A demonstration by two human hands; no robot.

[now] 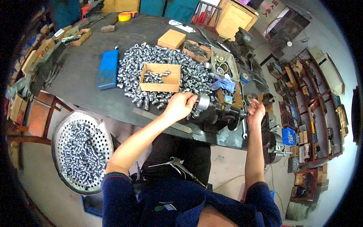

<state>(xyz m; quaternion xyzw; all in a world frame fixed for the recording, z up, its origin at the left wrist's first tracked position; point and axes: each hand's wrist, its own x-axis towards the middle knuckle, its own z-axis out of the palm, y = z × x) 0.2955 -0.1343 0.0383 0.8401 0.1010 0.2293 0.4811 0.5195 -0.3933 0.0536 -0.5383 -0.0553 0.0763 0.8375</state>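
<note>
My left hand (180, 106) is closed in a pinch at the front of a round metal chuck (203, 102) on a small bench machine (227, 117). What its fingers hold, if anything, is hidden. My right hand (256, 112) is curled closed beside the machine's right end; I cannot make out anything in it. Just behind the left hand, a big heap of small metal fittings (132, 64) covers the bench. An open cardboard box (160, 88) with several fittings inside sits on the heap.
A perforated metal basin (56, 151) of fittings stands at lower left. On the bench are a blue case (108, 70), a wrench (244, 128), a blue-and-white cloth (224, 83) and a closed cardboard box (171, 39). An air gun (176, 162) hangs before my lap. Shelves (321, 113) stand right.
</note>
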